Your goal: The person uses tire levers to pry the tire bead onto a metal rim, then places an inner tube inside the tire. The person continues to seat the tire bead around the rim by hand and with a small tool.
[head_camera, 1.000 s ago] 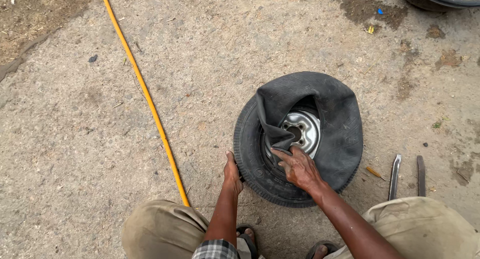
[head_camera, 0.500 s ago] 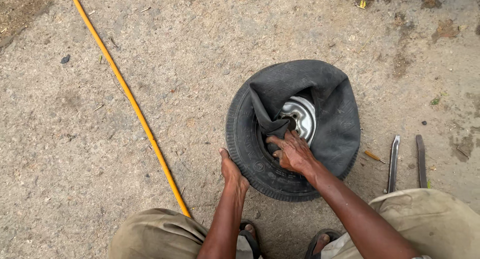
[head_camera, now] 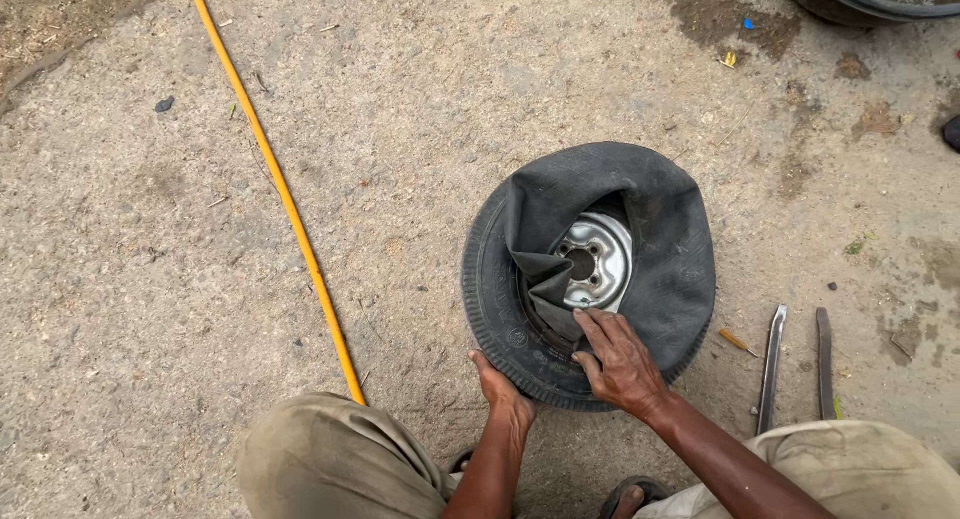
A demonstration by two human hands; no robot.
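A person is squatting on a rough concrete floor (head_camera: 200,229), seen from above, with a small black tyre (head_camera: 500,309) lying flat just ahead of the knees, at about 1 o'clock from them. A slack black inner tube (head_camera: 660,239) is draping over the tyre's far and right side, from roughly 11 o'clock round to 5 o'clock, leaving the silver wheel hub (head_camera: 597,262) showing in the middle. The right hand (head_camera: 620,359) is lying palm down with fingers spread on the near fold of the tube at the tyre's 6 o'clock rim, and is the nearer hand to the tube. The left hand (head_camera: 503,391) is cupping the tyre's outer tread at 7 o'clock, fingers curled against it. A yellow hose (head_camera: 285,204) is running diagonally from 11 o'clock to the left knee. Two flat metal tyre levers (head_camera: 772,364) are lying side by side at the tyre's 4 o'clock, apart from it. Open floor is lying beyond the tyre toward 12 o'clock.
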